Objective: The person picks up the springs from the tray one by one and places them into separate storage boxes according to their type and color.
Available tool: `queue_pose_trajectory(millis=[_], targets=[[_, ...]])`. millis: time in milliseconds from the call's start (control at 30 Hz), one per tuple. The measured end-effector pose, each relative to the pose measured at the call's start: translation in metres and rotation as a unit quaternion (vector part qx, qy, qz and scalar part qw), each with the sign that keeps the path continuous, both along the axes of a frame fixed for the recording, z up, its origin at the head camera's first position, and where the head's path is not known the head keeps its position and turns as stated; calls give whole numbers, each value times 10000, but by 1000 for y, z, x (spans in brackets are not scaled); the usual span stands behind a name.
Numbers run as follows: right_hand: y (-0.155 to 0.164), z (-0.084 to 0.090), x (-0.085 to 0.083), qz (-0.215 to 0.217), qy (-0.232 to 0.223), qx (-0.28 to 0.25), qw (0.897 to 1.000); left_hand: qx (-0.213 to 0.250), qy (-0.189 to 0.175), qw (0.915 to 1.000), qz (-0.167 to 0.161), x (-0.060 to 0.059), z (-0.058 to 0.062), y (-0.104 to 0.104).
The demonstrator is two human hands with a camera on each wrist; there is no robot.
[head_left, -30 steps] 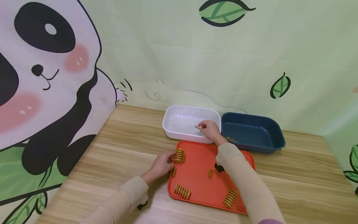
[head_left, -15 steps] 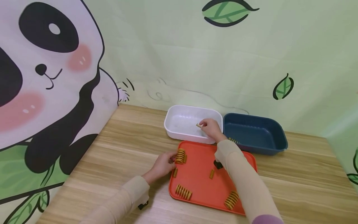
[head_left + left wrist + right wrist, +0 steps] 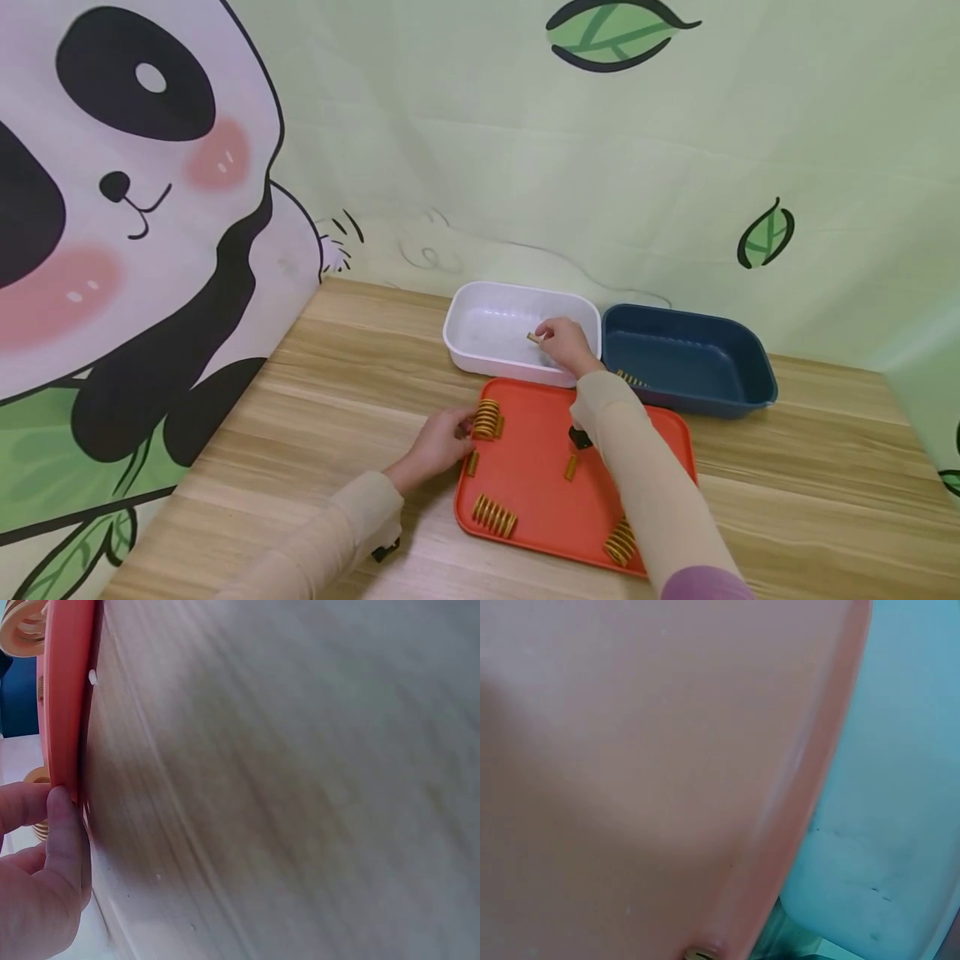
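Note:
Over the white bin (image 3: 487, 364), my right hand (image 3: 566, 343) pinches a small gold spring (image 3: 533, 337) between thumb and fingers. That hand is out of frame in the right wrist view, where the red tray (image 3: 667, 750) fills most of the picture. At the tray's left edge my left hand (image 3: 438, 437) grips the rim; in the left wrist view its thumb and finger (image 3: 64, 832) pinch the rim. A large gold coil spring (image 3: 486, 418) stands just beside those fingertips, with a small spring (image 3: 472, 463) below it.
Two larger springs lie near the tray's front corners, one front left (image 3: 494, 517) and one front right (image 3: 620, 542), partly behind the right sleeve. A small spring (image 3: 571, 467) lies mid-tray. The dark blue bin (image 3: 690, 346), right of the white one, holds a spring (image 3: 632, 378).
The whole head view has shifted slightly right. The right forearm has swung a little left across the tray, while its hand stays over the white bin. The left hand keeps its grip.

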State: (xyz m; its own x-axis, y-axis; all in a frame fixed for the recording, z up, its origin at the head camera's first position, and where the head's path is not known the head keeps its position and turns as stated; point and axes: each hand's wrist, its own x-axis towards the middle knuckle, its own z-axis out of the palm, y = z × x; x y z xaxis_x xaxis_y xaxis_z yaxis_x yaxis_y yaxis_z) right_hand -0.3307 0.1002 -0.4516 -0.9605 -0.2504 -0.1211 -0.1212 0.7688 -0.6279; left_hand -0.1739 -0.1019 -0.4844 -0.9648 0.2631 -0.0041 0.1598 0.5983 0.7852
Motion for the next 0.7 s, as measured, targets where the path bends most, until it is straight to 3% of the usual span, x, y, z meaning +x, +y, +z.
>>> queue_pose_trajectory(millis=[700], targets=[[-1,-4,-2,-21,-273,147,9995,-17,-12,10000,41,-1,-2,1]])
